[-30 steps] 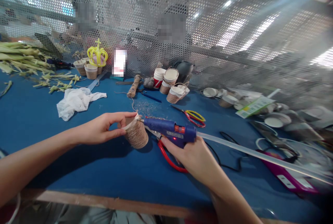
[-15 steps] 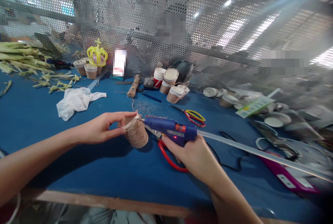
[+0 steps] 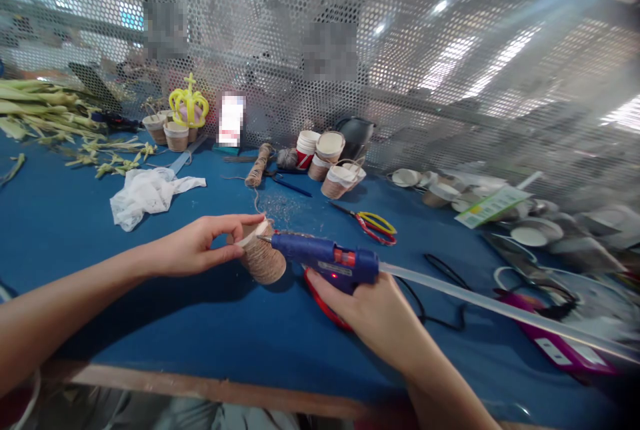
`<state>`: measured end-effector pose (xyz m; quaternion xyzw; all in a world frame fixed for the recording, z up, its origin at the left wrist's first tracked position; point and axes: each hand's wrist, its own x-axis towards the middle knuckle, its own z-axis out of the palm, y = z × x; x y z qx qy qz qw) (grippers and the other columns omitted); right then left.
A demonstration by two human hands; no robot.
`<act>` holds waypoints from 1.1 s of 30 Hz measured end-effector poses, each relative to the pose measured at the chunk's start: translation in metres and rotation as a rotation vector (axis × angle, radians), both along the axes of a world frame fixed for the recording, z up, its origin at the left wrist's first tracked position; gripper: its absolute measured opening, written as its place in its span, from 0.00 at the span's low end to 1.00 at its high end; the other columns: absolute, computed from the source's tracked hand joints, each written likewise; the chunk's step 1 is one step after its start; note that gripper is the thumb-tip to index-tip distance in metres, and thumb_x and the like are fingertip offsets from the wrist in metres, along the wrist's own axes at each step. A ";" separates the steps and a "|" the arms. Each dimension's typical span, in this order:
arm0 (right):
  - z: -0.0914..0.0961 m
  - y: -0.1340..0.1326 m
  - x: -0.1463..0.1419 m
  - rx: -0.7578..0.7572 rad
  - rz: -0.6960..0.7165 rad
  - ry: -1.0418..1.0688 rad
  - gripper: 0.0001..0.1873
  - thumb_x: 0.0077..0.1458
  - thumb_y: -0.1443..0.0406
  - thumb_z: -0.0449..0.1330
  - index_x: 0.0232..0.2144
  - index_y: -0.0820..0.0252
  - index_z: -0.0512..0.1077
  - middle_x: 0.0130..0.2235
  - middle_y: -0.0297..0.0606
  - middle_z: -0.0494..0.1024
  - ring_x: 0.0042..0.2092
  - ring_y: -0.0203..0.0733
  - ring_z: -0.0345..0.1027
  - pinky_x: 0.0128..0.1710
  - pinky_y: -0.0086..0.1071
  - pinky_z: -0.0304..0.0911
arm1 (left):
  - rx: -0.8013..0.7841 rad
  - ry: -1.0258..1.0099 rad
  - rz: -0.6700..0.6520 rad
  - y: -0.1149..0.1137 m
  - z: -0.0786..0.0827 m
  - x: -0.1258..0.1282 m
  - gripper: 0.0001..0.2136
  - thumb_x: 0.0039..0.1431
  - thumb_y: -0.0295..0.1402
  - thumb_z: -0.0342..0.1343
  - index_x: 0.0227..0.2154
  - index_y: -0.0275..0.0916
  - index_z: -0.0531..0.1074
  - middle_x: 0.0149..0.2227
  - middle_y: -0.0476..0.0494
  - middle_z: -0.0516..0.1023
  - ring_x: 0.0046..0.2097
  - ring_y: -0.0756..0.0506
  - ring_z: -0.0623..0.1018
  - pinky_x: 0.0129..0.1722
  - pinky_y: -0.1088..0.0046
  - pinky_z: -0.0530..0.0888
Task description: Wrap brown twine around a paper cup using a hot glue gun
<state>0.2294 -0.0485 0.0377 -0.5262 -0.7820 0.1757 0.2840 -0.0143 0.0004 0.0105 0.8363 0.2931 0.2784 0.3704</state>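
Note:
My left hand (image 3: pixel 200 247) pinches the rim of a small paper cup wrapped in brown twine (image 3: pixel 263 257), held tilted on the blue table (image 3: pixel 150 323). A blue hot glue gun (image 3: pixel 325 258) is gripped in my right hand (image 3: pixel 370 310), its nozzle touching the cup's rim. A long clear glue stick (image 3: pixel 500 310) juts out of the gun's back toward the right. Red-handled scissors (image 3: pixel 320 303) lie on the table under the gun, mostly hidden by my right hand.
White cloth (image 3: pixel 145 193) lies at the left. A twine spool (image 3: pixel 257 165), several wrapped cups (image 3: pixel 330 163) and yellow-red scissors (image 3: pixel 375 225) sit further back. Green leaves (image 3: pixel 45 117) lie far left. Cups and clutter (image 3: pixel 525 223) fill the right. A perforated metal screen (image 3: pixel 400 50) stands behind.
The glue gun has shifted slightly left and down, so its nozzle now sits against the cup's rim. My left hand and the cup have hardly moved.

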 end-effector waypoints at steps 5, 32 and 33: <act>0.001 -0.003 -0.004 0.017 -0.061 0.016 0.08 0.49 0.66 0.54 0.20 0.58 0.69 0.18 0.32 0.70 0.21 0.37 0.63 0.22 0.30 0.62 | 0.011 0.006 0.015 0.000 0.000 0.000 0.10 0.61 0.34 0.46 0.24 0.38 0.59 0.59 0.37 0.61 0.59 0.42 0.64 0.53 0.67 0.65; 0.003 0.000 0.005 0.103 0.035 -0.155 0.10 0.50 0.66 0.52 0.27 0.59 0.74 0.22 0.37 0.75 0.24 0.41 0.69 0.27 0.33 0.65 | 0.059 0.016 0.030 -0.001 -0.001 0.001 0.09 0.60 0.33 0.47 0.25 0.38 0.60 0.59 0.38 0.62 0.58 0.43 0.66 0.53 0.67 0.65; 0.000 -0.001 0.007 0.126 0.058 -0.182 0.11 0.50 0.65 0.53 0.29 0.59 0.75 0.25 0.38 0.77 0.26 0.42 0.70 0.29 0.34 0.66 | 0.063 0.020 0.030 -0.001 -0.001 0.001 0.09 0.60 0.33 0.47 0.25 0.38 0.60 0.59 0.38 0.62 0.58 0.43 0.66 0.53 0.67 0.65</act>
